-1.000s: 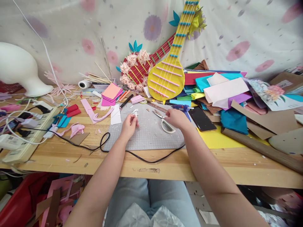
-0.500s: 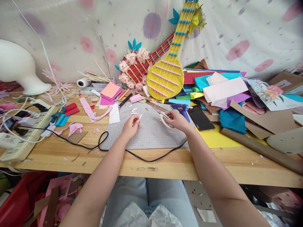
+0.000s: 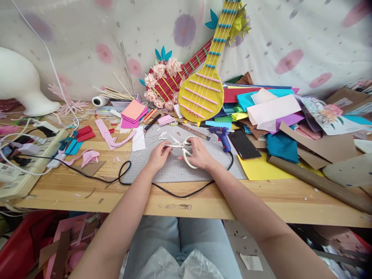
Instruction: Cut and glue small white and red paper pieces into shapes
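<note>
My right hand (image 3: 199, 154) grips white-handled scissors (image 3: 183, 149) over the grey cutting mat (image 3: 177, 170); the blades point left toward my left hand. My left hand (image 3: 159, 154) is closed in a pinch at the blade tips, holding something small I cannot make out. Small white paper bits (image 3: 162, 136) lie on the mat just beyond both hands.
A blue glue gun (image 3: 222, 135) and a black phone (image 3: 244, 144) lie right of the mat, its black cord (image 3: 128, 170) looping along the front. Foam sheets (image 3: 270, 112), paper guitars (image 3: 203, 93), pink note stacks (image 3: 133, 114), a power strip (image 3: 26, 162) crowd the table.
My right hand picked the scissors up off the mat and brought them left to my left hand, which stayed closed in a pinch near the mat's middle.
</note>
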`<state>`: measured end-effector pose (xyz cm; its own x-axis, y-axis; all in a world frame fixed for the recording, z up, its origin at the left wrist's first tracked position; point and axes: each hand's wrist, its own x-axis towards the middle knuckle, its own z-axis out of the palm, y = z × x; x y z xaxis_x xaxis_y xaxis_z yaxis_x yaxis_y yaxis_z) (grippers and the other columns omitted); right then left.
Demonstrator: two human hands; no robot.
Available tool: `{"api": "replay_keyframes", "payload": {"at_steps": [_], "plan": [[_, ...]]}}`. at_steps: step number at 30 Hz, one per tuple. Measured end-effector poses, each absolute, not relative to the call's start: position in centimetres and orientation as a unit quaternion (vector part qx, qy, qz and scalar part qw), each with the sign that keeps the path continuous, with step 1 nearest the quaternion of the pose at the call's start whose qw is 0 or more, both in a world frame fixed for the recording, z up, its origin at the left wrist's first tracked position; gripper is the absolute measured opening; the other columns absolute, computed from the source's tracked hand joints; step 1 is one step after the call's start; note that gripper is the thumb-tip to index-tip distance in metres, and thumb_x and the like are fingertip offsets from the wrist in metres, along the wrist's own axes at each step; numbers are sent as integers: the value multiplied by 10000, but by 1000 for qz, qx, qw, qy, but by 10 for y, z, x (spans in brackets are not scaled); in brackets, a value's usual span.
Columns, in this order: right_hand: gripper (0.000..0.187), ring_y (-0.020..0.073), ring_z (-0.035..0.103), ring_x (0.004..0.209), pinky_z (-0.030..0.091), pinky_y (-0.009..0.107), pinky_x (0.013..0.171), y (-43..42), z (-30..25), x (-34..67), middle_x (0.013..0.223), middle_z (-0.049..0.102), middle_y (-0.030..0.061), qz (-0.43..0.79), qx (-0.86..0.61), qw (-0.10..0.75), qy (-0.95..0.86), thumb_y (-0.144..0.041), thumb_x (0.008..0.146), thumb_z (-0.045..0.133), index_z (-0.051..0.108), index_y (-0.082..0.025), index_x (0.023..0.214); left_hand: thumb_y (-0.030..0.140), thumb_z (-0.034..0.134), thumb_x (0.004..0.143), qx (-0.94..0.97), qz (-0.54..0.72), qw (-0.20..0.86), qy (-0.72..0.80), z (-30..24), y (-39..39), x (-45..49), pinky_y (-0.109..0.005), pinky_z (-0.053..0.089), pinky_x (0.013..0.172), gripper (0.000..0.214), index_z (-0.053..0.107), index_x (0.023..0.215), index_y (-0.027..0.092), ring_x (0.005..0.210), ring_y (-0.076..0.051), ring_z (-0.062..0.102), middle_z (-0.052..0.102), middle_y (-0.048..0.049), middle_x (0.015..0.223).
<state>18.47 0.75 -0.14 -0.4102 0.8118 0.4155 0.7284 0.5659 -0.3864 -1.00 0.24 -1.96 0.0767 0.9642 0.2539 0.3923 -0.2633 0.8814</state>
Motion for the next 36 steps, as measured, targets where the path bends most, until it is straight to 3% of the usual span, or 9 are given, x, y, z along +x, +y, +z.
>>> {"api": "replay_keyframes", "payload": {"at_steps": [14,36], "plan": [[535,215,471,1002,356,327,854,1,10,181,1075,522,107,92,-493,231,-834,-480,680,593,409,-167,1074,326,476,797,667,446,332,496,-19,2,-8,-268,454,652,169,547,857,185,644,-132,580,600,-16,705],[503,216,471,931,352,313,812,2,7,181,1014,540,105,66,-482,216,-847,-559,716,531,450,-153,1000,309,474,796,668,456,324,490,-16,0,-6,-252,451,642,151,543,841,183,626,-111,560,583,-6,727]]}}
